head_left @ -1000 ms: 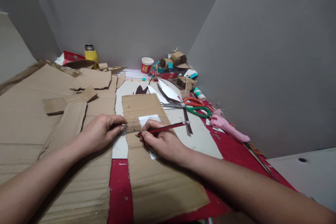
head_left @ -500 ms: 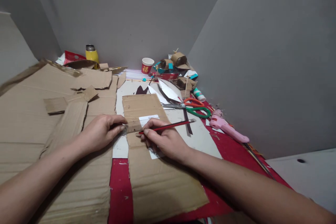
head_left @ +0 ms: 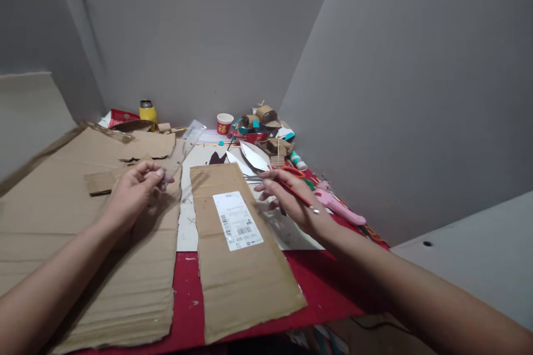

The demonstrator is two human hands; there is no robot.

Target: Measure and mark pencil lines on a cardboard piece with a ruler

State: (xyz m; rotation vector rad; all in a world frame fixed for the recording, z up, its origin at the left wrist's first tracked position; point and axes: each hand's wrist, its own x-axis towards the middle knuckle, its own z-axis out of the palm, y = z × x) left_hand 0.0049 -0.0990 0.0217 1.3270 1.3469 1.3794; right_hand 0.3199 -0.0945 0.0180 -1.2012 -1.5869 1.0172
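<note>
My left hand [head_left: 144,186] is closed on one end of a clear plastic ruler [head_left: 189,141], held tilted in the air over the large cardboard sheet [head_left: 125,266]. A narrower cardboard piece [head_left: 237,299] with a white printed label [head_left: 238,221] lies between my hands. Above its right edge, my right hand [head_left: 289,199] keeps a red-and-black pencil [head_left: 298,195] tucked by the thumb, its end pointing back toward the wrist. The fingers of that hand are partly stretched out. Scissors [head_left: 291,171] with orange and green handles lie just behind it, partly covered.
A pink glue gun [head_left: 339,208] lies at the right. Further back stand a red paper cup [head_left: 224,125], a yellow bottle [head_left: 147,113] and small cardboard models [head_left: 266,116]. White paper cutouts [head_left: 252,158] rest on a white board over the red tablecloth [head_left: 187,288]. Grey walls enclose the table.
My left hand has lifted the ruler off the narrow cardboard and moved left. My right hand has drawn away to the right with the pencil, uncovering the label. The view has tilted upward.
</note>
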